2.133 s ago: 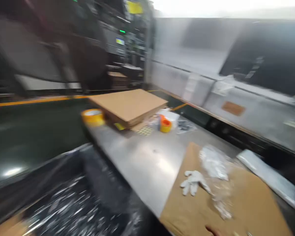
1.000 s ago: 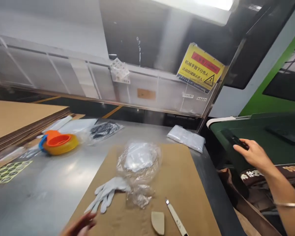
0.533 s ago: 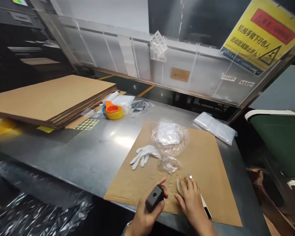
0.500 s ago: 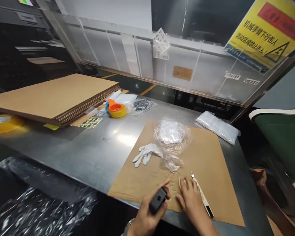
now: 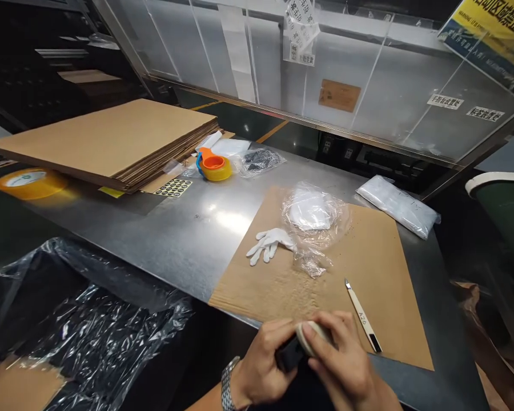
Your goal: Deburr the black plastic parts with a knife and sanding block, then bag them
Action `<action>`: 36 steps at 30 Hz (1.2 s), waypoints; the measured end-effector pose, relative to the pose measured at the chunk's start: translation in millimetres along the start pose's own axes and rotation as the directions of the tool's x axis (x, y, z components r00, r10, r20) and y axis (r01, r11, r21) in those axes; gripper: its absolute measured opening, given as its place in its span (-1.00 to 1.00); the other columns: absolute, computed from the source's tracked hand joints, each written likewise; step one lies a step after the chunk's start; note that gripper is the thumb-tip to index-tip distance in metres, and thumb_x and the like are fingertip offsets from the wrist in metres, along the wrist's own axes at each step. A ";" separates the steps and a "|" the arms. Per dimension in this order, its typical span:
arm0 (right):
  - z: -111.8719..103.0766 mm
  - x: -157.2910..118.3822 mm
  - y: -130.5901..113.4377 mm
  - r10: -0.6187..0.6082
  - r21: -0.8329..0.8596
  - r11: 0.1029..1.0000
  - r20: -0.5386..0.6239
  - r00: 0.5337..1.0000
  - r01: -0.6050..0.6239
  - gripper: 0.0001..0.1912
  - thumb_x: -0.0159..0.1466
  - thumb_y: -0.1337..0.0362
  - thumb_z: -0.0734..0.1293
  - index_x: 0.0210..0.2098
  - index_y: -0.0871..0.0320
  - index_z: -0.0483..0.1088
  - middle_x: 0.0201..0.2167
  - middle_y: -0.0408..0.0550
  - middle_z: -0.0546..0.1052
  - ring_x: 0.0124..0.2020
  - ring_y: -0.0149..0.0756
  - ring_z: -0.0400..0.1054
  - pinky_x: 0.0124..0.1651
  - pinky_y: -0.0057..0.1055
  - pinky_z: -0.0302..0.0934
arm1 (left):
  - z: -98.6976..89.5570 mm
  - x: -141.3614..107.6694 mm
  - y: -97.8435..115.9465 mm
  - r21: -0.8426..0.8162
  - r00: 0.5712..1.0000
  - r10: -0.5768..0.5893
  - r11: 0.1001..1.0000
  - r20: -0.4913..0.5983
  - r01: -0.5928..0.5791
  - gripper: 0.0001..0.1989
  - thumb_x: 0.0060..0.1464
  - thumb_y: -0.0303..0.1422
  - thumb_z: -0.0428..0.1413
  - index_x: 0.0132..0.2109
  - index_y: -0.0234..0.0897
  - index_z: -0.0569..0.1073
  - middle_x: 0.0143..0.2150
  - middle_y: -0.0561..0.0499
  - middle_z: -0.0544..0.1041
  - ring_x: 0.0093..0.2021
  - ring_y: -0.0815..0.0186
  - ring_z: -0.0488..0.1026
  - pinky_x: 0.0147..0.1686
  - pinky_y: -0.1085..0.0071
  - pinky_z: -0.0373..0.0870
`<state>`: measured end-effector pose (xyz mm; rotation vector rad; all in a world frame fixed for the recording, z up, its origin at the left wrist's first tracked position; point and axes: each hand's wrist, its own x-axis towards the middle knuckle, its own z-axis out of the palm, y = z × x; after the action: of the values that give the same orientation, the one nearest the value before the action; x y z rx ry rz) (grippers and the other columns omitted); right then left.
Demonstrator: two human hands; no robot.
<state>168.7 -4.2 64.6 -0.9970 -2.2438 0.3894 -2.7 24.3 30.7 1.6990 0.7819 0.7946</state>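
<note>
At the bottom centre, my left hand [image 5: 265, 359] is wrapped round a small black block [image 5: 289, 353]; a metal watch band sits on its wrist. My right hand [image 5: 345, 359] grips a pale, rounded pad [image 5: 308, 338] and presses it against the block. Both hands are over the front edge of a brown cardboard sheet [image 5: 377, 251]. A white-handled blade tool [image 5: 363, 317] lies on the sheet, right of my right hand. Farther back on it are a white glove [image 5: 270, 244] and a clear plastic bag [image 5: 314, 214] with white cloth inside.
On the metal table [image 5: 175, 240], a cardboard stack [image 5: 107, 134] stands at the left, with yellow tape [image 5: 29, 184] and an orange tape dispenser [image 5: 214, 164] near it. A plastic-wrapped packet [image 5: 398, 205] lies at the right. Black plastic lining [image 5: 111, 325] fills the lower left.
My right hand has picked up the pale pad from the cardboard and brought it to the black block in my left hand. The camera view has tilted down.
</note>
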 end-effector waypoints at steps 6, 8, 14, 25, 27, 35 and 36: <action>2.8 -4.7 -2.5 -0.010 0.067 0.998 0.027 1.000 0.008 -0.44 0.26 0.33 0.18 0.23 0.09 0.01 -0.09 0.10 0.35 -0.13 -0.18 0.25 -0.12 -0.19 0.23 | 0.0 1.0 5.0 -0.156 0.996 -0.047 0.986 0.072 0.058 -0.71 -0.04 -0.50 0.02 -0.14 -0.25 0.48 -0.28 -0.09 0.52 -0.28 0.18 0.43 -0.25 0.35 0.29; 4.3 -2.0 -4.1 0.064 0.101 0.993 0.024 0.998 -0.066 -0.45 0.27 0.34 0.16 0.24 0.09 0.00 -0.06 0.10 0.33 -0.10 -0.16 0.24 -0.11 -0.17 0.22 | 3.1 0.7 1.5 -0.286 0.991 -0.102 0.950 0.085 0.123 -0.71 -0.17 -0.56 0.07 -0.24 -0.25 0.51 -0.36 -0.01 0.51 -0.37 0.24 0.40 -0.30 0.38 0.29; 33.2 -5.4 -1.0 0.369 0.333 0.898 -0.207 0.906 -0.289 -0.54 0.32 0.25 0.10 0.21 0.00 0.05 -0.03 0.05 0.30 -0.04 -0.15 0.21 -0.05 -0.12 0.18 | 13.8 6.8 -8.2 -0.923 0.948 -0.305 0.334 0.087 0.192 -0.30 -0.48 -0.61 -0.04 -0.04 -0.17 0.42 -0.05 0.08 0.48 -0.01 0.17 0.34 0.03 0.27 0.17; 34.9 -61.7 8.3 0.295 0.191 0.943 -0.094 0.951 -0.274 -0.53 0.30 0.25 0.15 0.20 -0.03 0.08 -0.05 0.05 0.33 -0.09 -0.16 0.27 -0.12 -0.23 0.25 | -6.4 13.6 -19.2 -0.963 0.846 -0.460 -0.129 0.270 0.237 -0.61 0.13 -0.23 -0.04 0.10 -0.17 0.19 -0.33 0.01 0.48 -0.36 0.30 0.48 -0.26 0.21 0.40; 26.1 -48.8 6.3 0.310 0.146 0.945 -0.121 0.943 -0.292 -0.49 0.28 0.35 0.16 0.21 0.01 0.07 0.00 0.09 0.27 -0.01 -0.12 0.21 -0.07 -0.17 0.22 | 0.3 11.9 -16.5 -0.930 0.815 -0.448 -0.169 0.369 0.328 -0.58 0.10 -0.09 -0.04 0.05 -0.17 0.24 -0.35 0.00 0.48 -0.40 0.29 0.48 -0.39 0.31 0.41; 17.4 -13.9 8.1 0.131 0.101 0.985 0.064 0.989 -0.137 -0.43 0.22 0.53 0.12 0.20 0.09 0.08 0.00 0.12 0.25 -0.01 -0.16 0.17 -0.05 -0.13 0.20 | 19.9 -6.9 -2.0 -0.721 0.584 -0.453 -0.230 0.673 0.653 -0.34 0.07 0.10 -0.27 -0.44 -0.38 0.42 -0.63 -0.03 0.43 -0.68 0.31 0.40 -0.70 0.50 0.17; 18.2 -15.0 7.0 0.110 0.107 0.987 0.075 0.991 -0.117 -0.42 0.21 0.53 0.13 0.20 0.09 0.08 0.00 0.12 0.25 -0.01 -0.17 0.17 -0.05 -0.15 0.20 | 20.9 -7.5 -2.4 -0.738 0.594 -0.465 -0.235 0.656 0.632 -0.36 0.08 0.09 -0.26 -0.45 -0.37 0.43 -0.64 -0.02 0.42 -0.68 0.32 0.39 -0.69 0.50 0.16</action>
<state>168.2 -10.9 40.9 -1.0702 -2.2056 0.6004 9.9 7.7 22.8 -0.0571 0.5468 0.2751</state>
